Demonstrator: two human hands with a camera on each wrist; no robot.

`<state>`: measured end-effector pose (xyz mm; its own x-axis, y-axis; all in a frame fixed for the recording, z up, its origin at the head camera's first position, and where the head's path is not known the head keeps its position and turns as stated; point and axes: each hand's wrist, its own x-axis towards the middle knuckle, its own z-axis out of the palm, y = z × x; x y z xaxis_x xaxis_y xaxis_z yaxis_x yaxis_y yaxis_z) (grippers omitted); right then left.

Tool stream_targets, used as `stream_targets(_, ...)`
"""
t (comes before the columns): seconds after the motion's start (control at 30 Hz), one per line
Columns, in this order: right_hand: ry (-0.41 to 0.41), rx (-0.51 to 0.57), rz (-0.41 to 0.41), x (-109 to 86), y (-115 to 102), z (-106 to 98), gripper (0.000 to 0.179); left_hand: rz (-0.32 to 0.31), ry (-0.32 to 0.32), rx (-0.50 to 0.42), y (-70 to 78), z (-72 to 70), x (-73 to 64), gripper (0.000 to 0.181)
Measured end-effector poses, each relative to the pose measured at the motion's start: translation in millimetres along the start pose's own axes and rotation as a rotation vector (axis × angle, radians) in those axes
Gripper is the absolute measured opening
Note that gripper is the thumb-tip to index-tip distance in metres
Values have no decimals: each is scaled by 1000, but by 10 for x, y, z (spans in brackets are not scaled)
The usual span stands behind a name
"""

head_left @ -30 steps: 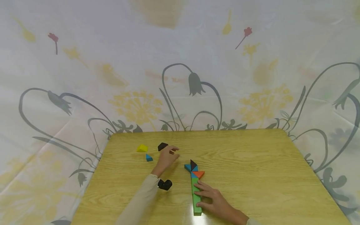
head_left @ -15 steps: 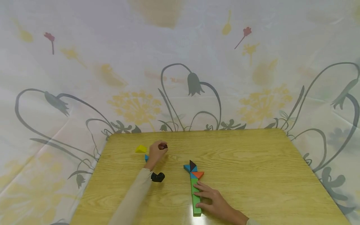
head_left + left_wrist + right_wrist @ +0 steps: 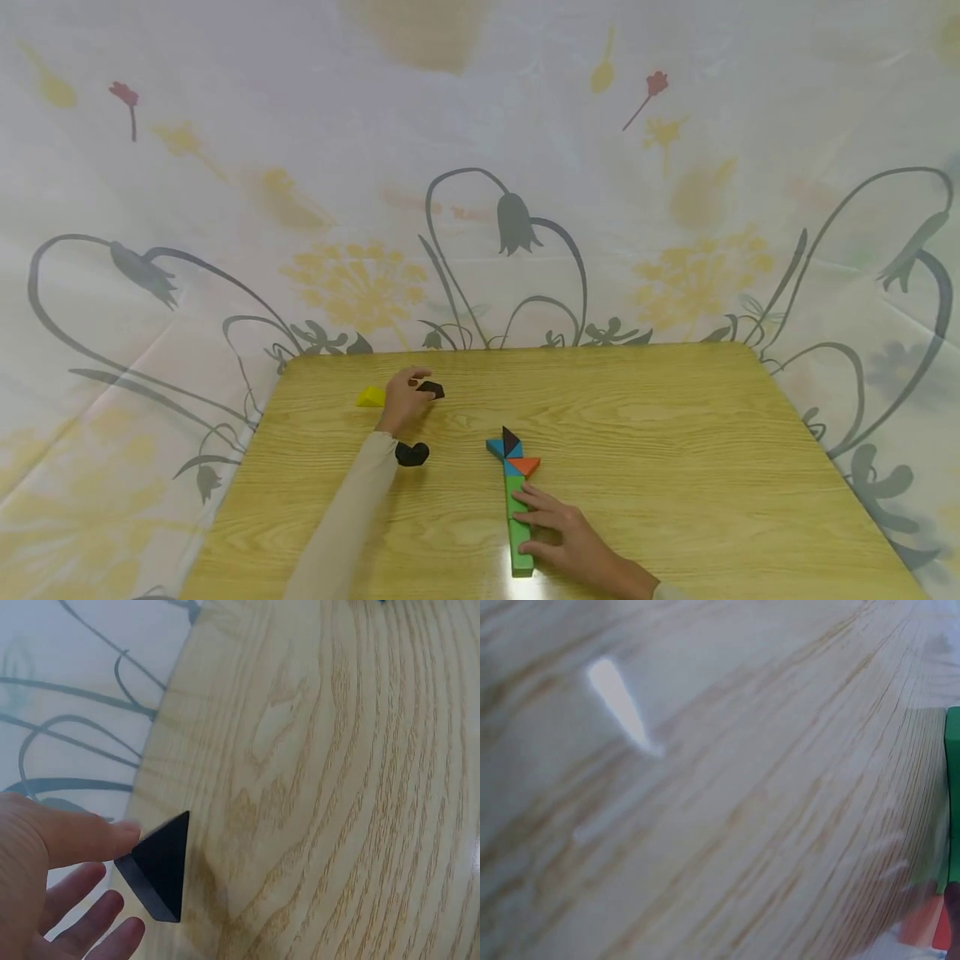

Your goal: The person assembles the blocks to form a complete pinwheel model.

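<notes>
My left hand is at the table's far left part, pinching a black triangular block. In the left wrist view the thumb lies against the block's edge; several other fingers are spread below it, and the grip's far side is hidden. My right hand rests with loosely extended fingers along the right side of the green blocks. These lie in a line with small blue blocks, an orange triangular block and a dark triangular block at the far end.
A yellow block lies just left of the left hand. A black object, lobed in outline, shows beside the left wrist. Behind the wooden table hangs a flower-patterned cloth.
My left hand has moved left and away from me to the black block and taken hold of it. The small blue block beside it is now hidden. My right hand stays put.
</notes>
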<state>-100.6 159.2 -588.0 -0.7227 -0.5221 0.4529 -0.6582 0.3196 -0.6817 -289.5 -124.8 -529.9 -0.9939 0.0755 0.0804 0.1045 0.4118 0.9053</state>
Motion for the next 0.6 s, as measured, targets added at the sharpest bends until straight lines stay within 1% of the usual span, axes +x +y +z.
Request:
stream_targets(0.1,-1,7,1,3,3,8,40,-12,-16,21,-46,-8,26,35)
stream_targets(0.17,1,10,-1,-1,10,10,40,-2,-18,46,-70,4,42,32)
stream_targets(0.23,3,11,-6,0,15,11,40,18,-12,70,-98,17,47,28)
stream_targets(0.3,5,6,-9,0,20,11,40,52,-5,85,-131,29,45,23)
stream_targets(0.4,5,6,-11,5,15,9,40,92,22,107,-173,38,32,18)
stream_targets(0.43,3,7,-9,6,13,9,40,97,31,110,-175,39,26,17)
stream_targets(0.5,1,11,-7,5,7,7,40,93,45,122,-172,33,13,16)
stream_targets(0.6,-1,14,-1,-1,1,0,40,74,39,127,-143,25,-9,16)
